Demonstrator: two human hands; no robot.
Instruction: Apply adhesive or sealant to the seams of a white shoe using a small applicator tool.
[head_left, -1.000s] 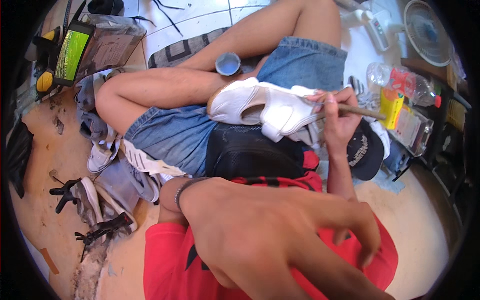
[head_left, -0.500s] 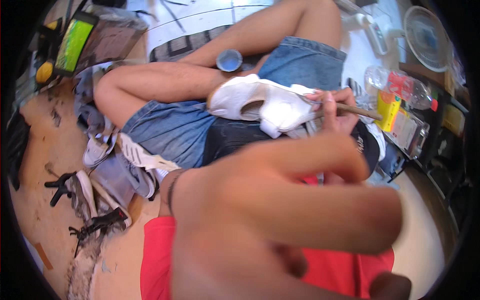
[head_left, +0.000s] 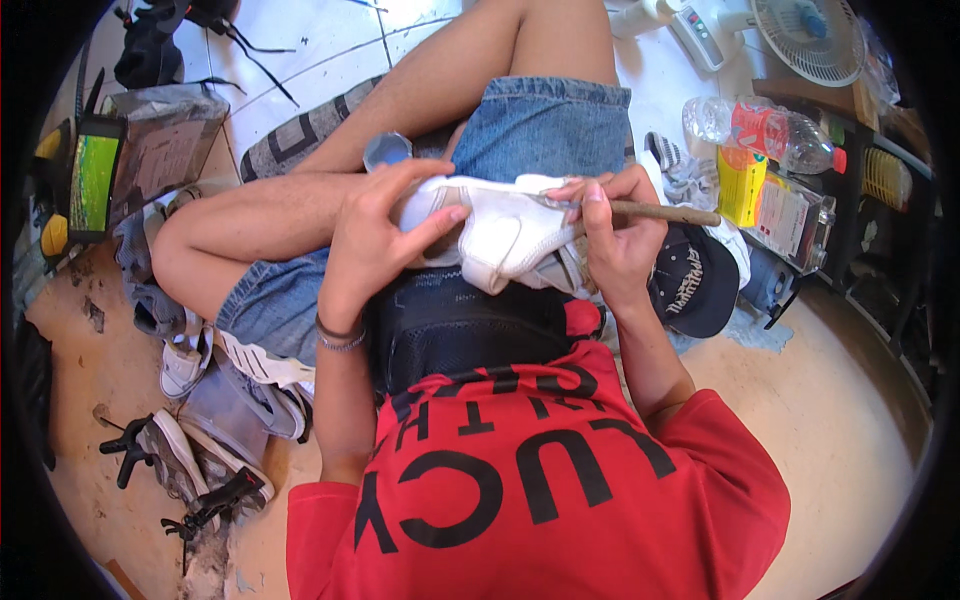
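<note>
A white sneaker (head_left: pixel 510 232) lies sideways over my lap, its front part partly covered by my left hand (head_left: pixel 372 238), which grips it with curled fingers and thumb. My right hand (head_left: pixel 622 238) is closed around a thin, stained stick-like tool (head_left: pixel 672 212) at the sneaker's right end, with fingertips against the shoe; the tool's tip is hard to make out. Just beyond my left fingers sits a small blue cup (head_left: pixel 387 150), partly hidden by them. A black mesh pad or bag (head_left: pixel 450 325) rests under the shoe against my red shirt.
Several shoes (head_left: pixel 185 460) with black clamps lie at left, near a clear box (head_left: pixel 160 160). At right are a plastic bottle (head_left: pixel 760 130), a yellow pack (head_left: pixel 740 185), a black cap (head_left: pixel 690 285) and a white fan (head_left: pixel 805 35). Tiled floor (head_left: pixel 300 50) shows beyond my legs.
My left hand, earlier large and blurred close to the camera, has moved down and away onto the sneaker and now grips it. My right hand still holds the tool at the shoe.
</note>
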